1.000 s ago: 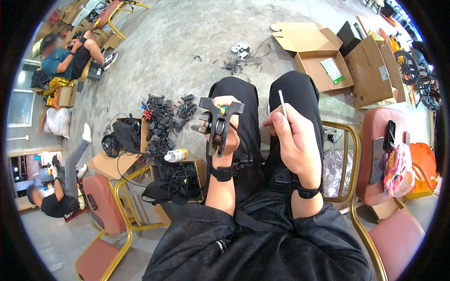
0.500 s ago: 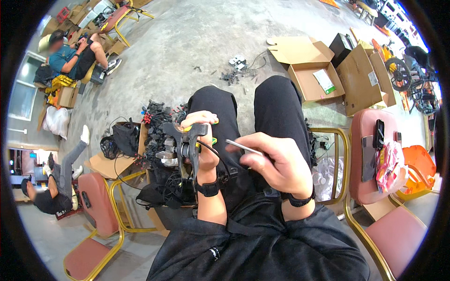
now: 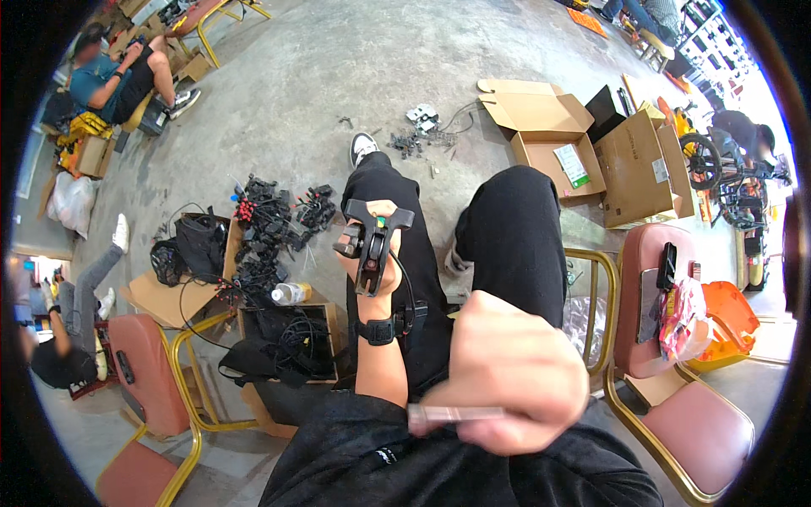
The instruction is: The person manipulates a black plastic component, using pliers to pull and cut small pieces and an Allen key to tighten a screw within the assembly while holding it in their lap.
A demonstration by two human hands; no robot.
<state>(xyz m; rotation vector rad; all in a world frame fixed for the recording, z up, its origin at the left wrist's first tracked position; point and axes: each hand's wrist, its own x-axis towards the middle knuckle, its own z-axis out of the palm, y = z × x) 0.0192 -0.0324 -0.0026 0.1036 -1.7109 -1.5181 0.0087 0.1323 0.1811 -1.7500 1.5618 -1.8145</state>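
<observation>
At two o'clock, an open box [image 3: 537, 158] is sitting. At ten, a heap of black parts [image 3: 269, 224] is lying. At five, the right hand [image 3: 517, 367] is looking blurry, its fingers squeezing tight on a stick. Toward nine, near the middle, the left hand [image 3: 391, 276] is partly hiding; I can't tell how open its fingers are. A black clamp [image 3: 372, 253] is resting against it. The thin stick [image 3: 456, 414] is pointing toward nine.

A black T-topped device [image 3: 372, 251] sat against the left hand [image 3: 389, 272]; a slim pale rod [image 3: 456, 413], blurred, perhaps metal, lay crosswise in the right hand [image 3: 517, 376].
</observation>
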